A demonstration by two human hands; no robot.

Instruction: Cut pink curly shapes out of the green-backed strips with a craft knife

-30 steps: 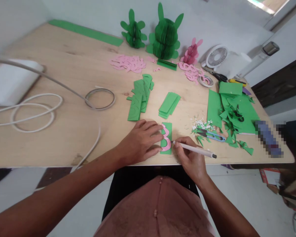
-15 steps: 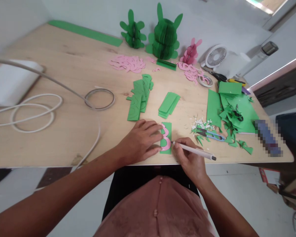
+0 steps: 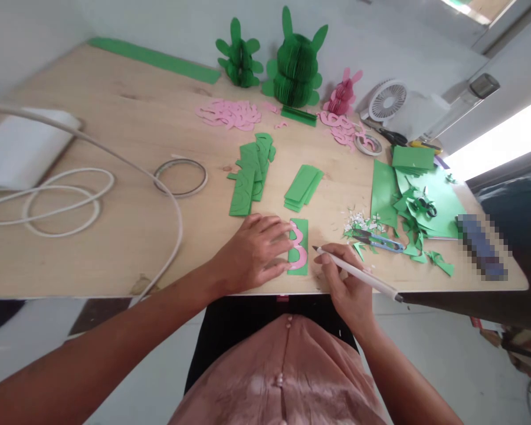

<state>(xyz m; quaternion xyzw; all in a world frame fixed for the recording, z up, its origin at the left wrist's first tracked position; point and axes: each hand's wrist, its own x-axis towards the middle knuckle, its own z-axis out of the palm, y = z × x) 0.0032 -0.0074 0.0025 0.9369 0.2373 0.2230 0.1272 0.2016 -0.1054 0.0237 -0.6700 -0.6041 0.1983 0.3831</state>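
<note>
Left hand (image 3: 257, 252): spread, touching pink cutout (image 3: 303, 258) on green strip (image 3: 304, 228), lower centre
Right hand (image 3: 351, 296): pinching pen (image 3: 363, 275), just right of strip

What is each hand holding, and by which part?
The right hand holds a white pen near its pointed end. The left hand grips nothing; its fingers rest on the pink cutout's edge.

The white pen (image 3: 358, 273) has left the right edge of the green strip (image 3: 305, 233); its tip now sits just beside it, its rear end lower. The right hand (image 3: 348, 286) shifts slightly rightward. Beyond the tabletop (image 3: 137, 141), bright light (image 3: 504, 139) appears.
</note>
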